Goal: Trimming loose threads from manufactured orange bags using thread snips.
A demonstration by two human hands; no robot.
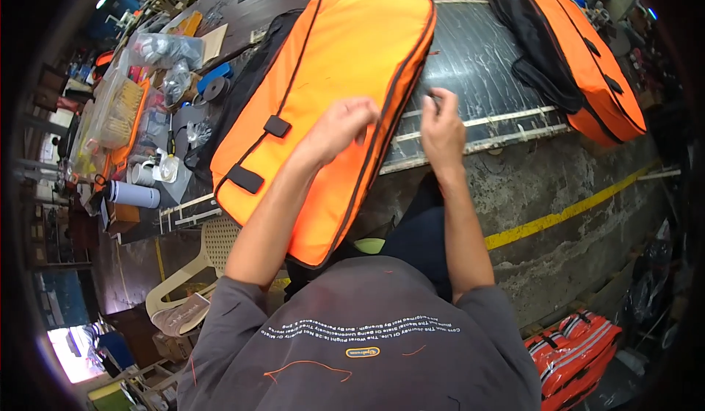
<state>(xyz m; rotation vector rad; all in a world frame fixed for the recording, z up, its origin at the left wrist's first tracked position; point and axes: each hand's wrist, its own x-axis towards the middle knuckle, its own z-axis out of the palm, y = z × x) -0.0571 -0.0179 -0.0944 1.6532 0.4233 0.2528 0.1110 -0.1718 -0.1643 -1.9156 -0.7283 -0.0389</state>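
Dark worktable (485, 66), orange bag (323, 102) lying across it.
I see my left hand (339, 126) curled loosely on the bag's edge; my right hand (442, 128) pinches a small dark thing just beside it.

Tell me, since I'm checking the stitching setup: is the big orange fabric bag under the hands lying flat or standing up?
Lying flat. The big orange fabric bag is spread broad-side up on the dark worktable, with the left hand resting on it.
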